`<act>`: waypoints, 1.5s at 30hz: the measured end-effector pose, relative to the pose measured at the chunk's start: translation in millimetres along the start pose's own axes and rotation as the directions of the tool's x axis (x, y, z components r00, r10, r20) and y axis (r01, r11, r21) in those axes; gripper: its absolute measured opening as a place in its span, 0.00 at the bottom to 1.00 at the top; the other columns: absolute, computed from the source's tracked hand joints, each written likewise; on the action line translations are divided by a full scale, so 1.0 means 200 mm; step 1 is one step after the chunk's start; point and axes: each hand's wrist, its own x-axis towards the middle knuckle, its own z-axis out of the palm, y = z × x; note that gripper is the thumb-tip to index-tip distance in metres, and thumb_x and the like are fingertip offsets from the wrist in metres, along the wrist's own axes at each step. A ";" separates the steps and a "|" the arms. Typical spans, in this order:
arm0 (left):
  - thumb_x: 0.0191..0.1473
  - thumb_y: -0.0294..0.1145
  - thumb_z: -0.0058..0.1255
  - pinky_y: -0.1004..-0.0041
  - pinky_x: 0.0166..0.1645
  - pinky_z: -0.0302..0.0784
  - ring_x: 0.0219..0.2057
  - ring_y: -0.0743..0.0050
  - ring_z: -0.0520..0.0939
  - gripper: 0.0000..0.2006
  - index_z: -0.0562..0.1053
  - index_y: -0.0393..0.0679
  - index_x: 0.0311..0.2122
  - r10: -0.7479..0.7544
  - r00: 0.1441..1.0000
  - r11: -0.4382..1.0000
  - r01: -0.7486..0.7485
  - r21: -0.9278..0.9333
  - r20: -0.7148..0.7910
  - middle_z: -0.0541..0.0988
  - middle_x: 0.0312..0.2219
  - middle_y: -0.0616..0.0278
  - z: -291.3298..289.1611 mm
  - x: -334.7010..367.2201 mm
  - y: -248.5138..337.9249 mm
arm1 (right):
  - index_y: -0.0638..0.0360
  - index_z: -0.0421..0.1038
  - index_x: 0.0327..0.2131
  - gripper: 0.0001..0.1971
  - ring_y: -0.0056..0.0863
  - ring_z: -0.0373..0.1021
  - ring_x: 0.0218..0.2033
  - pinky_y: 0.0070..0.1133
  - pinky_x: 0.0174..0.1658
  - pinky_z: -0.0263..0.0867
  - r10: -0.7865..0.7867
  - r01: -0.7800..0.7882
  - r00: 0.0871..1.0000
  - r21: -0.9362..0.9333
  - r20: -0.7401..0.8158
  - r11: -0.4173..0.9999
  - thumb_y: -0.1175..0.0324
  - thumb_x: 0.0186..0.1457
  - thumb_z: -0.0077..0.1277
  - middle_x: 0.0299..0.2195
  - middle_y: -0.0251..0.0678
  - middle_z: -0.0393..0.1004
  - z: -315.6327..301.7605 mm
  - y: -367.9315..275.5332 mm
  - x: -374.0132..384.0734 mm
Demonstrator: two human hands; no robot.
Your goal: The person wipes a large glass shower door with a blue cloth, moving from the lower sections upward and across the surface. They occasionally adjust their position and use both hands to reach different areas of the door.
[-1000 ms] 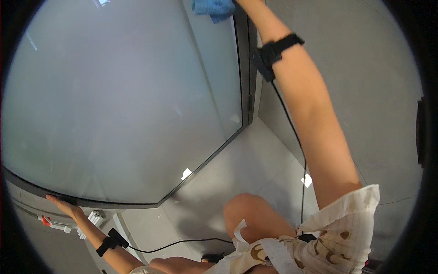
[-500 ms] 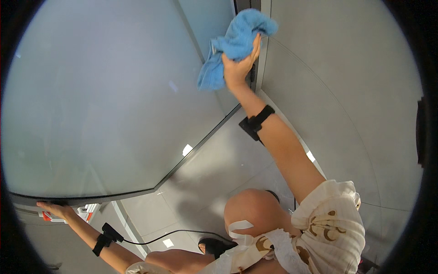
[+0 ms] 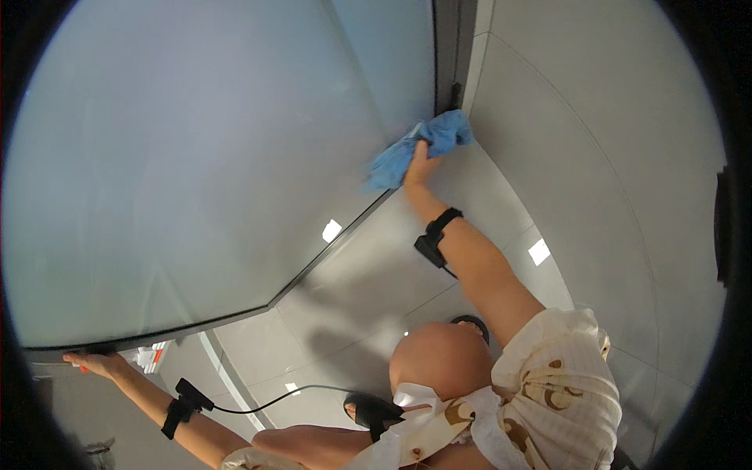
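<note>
A frosted glass door (image 3: 211, 164) with a dark frame fills the left and upper part of the view. My right hand (image 3: 421, 166) is closed around a crumpled blue cloth (image 3: 446, 133), which lies against the door's bottom corner beside the dark upright frame. Part of that hand is hidden by the cloth, and its trailing end is blurred. At the lower left, my left hand (image 3: 98, 363) grips the door's outer edge, with some of its fingers hidden. Both forearms wear black straps, each with a small box and a cable.
A grey tiled wall (image 3: 580, 157) rises on the right, meeting the tiled floor (image 3: 352, 305). My bent knee (image 3: 439, 360) and a black sandal (image 3: 372, 413) are below the door. Behind my left hand is a partly hidden white and red object (image 3: 150, 356).
My right hand has moved the blue cloth down along the upright frame to the door's bottom corner. My left hand stays on the door edge. The view has shifted slightly.
</note>
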 end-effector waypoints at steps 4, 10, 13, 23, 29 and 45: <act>0.60 0.63 0.30 0.59 0.66 0.47 0.62 0.57 0.57 0.37 0.54 0.43 0.64 0.049 0.998 0.998 -0.047 0.038 -0.042 0.54 0.64 0.56 0.00 -0.01 0.01 | 0.70 0.57 0.56 0.33 0.43 0.66 0.50 0.34 0.51 0.64 0.473 -0.445 0.880 0.279 -0.038 0.851 0.57 0.53 0.51 0.53 0.48 0.64 -0.12 -0.01 0.07; 0.56 0.67 0.34 0.60 0.64 0.54 0.61 0.59 0.60 0.39 0.56 0.46 0.63 -0.053 0.997 0.999 0.053 -0.001 -0.052 0.58 0.62 0.59 0.00 0.02 0.03 | 0.63 0.64 0.53 0.31 0.39 0.68 0.48 0.31 0.50 0.66 0.748 -0.696 0.663 0.383 0.019 0.607 0.47 0.55 0.46 0.50 0.41 0.69 -0.05 -0.11 -0.24; 0.58 0.65 0.33 0.62 0.65 0.51 0.62 0.59 0.58 0.40 0.53 0.41 0.64 -0.036 0.999 0.999 0.035 -0.009 -0.005 0.55 0.63 0.57 0.01 0.02 0.04 | 0.57 0.65 0.54 0.30 0.38 0.68 0.48 0.29 0.52 0.63 0.792 -0.765 0.588 0.430 0.163 0.479 0.44 0.56 0.42 0.51 0.37 0.69 0.04 -0.20 -0.36; 0.58 0.61 0.41 0.71 0.63 0.52 0.61 0.64 0.61 0.40 0.55 0.34 0.63 -0.070 0.991 0.982 0.089 -0.164 0.117 0.60 0.61 0.58 -0.17 0.12 -0.10 | 0.47 0.65 0.56 0.33 0.36 0.60 0.57 0.39 0.59 0.48 0.828 -0.844 0.537 0.105 0.160 0.526 0.38 0.51 0.40 0.58 0.30 0.64 0.50 -1.11 -0.58; 0.59 0.59 0.40 0.75 0.55 0.59 0.45 0.72 0.69 0.32 0.70 0.34 0.49 0.021 0.991 0.999 -0.017 -0.032 0.134 0.74 0.43 0.60 -0.21 0.11 -0.42 | 0.59 0.66 0.51 0.28 0.37 0.67 0.47 0.37 0.50 0.60 0.439 -0.461 0.887 0.244 0.143 0.853 0.54 0.48 0.52 0.50 0.40 0.68 0.75 -1.32 -0.57; 0.59 0.58 0.42 0.66 0.63 0.53 0.59 0.55 0.64 0.41 0.57 0.23 0.58 0.073 0.981 0.997 -0.066 -0.045 0.179 0.65 0.56 0.40 -0.27 -0.23 -0.51 | 0.47 0.68 0.50 0.36 0.48 0.52 0.59 0.43 0.53 0.51 -0.806 0.913 -0.394 0.285 0.441 -0.291 0.55 0.30 0.63 0.58 0.44 0.59 0.99 -1.98 -1.52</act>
